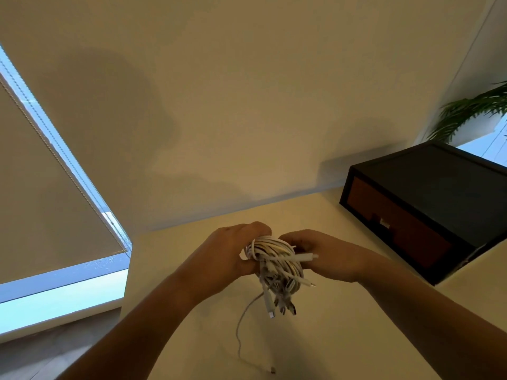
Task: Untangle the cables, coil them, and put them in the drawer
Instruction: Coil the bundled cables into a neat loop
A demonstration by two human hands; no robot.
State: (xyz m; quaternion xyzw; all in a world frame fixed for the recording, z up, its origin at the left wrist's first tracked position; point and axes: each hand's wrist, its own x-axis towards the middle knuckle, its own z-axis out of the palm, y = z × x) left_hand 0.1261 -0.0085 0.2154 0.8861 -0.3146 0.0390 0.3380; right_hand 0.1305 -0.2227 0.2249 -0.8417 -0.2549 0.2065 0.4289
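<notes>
The bundle of white cables (277, 264) is held above the table (356, 325), to the left of and nearer than the black drawer unit (428, 187), and well apart from it.

- The left hand (225, 253) grips the bundle's left side with its fingers curled over the top.
- The right hand (326, 253) grips the bundle's right side with its fingers curled round the loops.
- Several connector ends hang below the bundle.
- One loose strand (241, 325) trails down to the table surface, further from the unit than the bundle.

The unit stands at the table's far right, against the wall (247, 105). Its brown drawer front (397, 223) is flush with the frame. Bare tabletop lies between the unit and the hands. The table's left edge is on the far side of the hands from the unit, next to a window blind (41, 187).
</notes>
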